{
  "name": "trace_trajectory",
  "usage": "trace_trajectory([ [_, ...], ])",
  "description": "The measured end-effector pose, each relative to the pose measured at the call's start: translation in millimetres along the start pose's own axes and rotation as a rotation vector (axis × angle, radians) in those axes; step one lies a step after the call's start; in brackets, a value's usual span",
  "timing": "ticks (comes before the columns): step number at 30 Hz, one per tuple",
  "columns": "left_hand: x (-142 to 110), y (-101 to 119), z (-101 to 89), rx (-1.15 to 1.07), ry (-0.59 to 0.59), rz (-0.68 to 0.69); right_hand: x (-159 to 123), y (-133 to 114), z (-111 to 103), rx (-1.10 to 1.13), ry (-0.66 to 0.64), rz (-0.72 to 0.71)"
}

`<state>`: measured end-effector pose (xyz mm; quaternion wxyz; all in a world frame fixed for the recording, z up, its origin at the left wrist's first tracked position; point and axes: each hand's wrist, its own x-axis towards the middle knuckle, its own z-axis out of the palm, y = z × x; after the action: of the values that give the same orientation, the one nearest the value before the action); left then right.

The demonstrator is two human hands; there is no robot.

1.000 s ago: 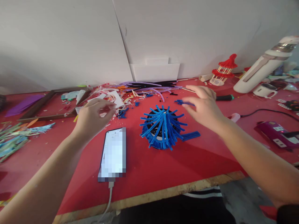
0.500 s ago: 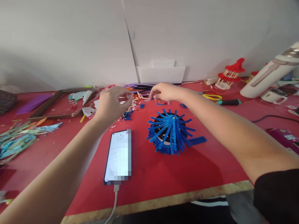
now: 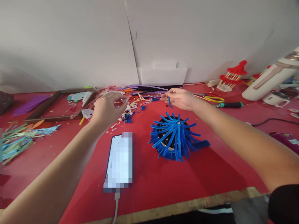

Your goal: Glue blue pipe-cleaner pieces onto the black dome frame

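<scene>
My right hand (image 3: 179,98) is raised behind the blue craft piece, with a short blue pipe cleaner (image 3: 170,102) pinched in its fingers. My left hand (image 3: 108,107) hovers over the scraps above the phone, its thumb and forefinger curled toward each other; whatever is between the tips is too small to make out. Between my forearms stands the craft piece (image 3: 178,140), a round dark base topped by blue pipe cleaners fanning down from a central point. More blue pipe cleaners (image 3: 202,144) stick out at its right side.
A phone (image 3: 119,161) with a charging cable lies at front left. Scraps (image 3: 128,116) litter the back middle. To the right are yellow-handled pliers (image 3: 213,99), a red-roofed stick model (image 3: 232,76), a white bottle (image 3: 268,77) and a mug (image 3: 277,98). A brown frame (image 3: 53,119) lies left.
My right hand has lifted off the scraps and moved right, turning to show the blue pipe cleaner in its fingers. My left hand has shifted slightly left and down. The view has tilted a little.
</scene>
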<state>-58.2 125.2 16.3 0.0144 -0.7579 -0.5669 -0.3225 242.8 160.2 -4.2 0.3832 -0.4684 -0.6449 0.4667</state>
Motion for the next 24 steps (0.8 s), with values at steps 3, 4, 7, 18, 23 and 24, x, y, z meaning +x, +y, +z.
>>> trace_trajectory([
  [3, -0.4, 0.2, -0.9, 0.007, -0.015, -0.018, -7.2, 3.8, -2.6, 0.128, 0.025, 0.001],
  [4, -0.3, 0.7, -1.8, 0.010, -0.017, -0.021, -8.9, 5.4, -3.8, 0.149, 0.035, 0.007],
  [7, 0.2, 1.7, -4.2, 0.019, -0.022, -0.022, -13.0, 11.4, -9.3, 0.154, 0.040, 0.038],
  [18, -0.5, -5.0, -7.7, 0.034, -0.039, -0.010, -77.7, 12.1, -69.1, -0.572, -0.436, -0.013],
  [23, -1.4, 1.3, 0.8, -0.029, -0.012, -0.008, -77.3, 4.6, -72.0, -0.645, -0.149, -0.054],
  [24, -1.6, 4.2, 2.8, -0.048, -0.005, -0.007, -70.5, 1.1, -67.2, -0.644, -0.066, -0.049],
])
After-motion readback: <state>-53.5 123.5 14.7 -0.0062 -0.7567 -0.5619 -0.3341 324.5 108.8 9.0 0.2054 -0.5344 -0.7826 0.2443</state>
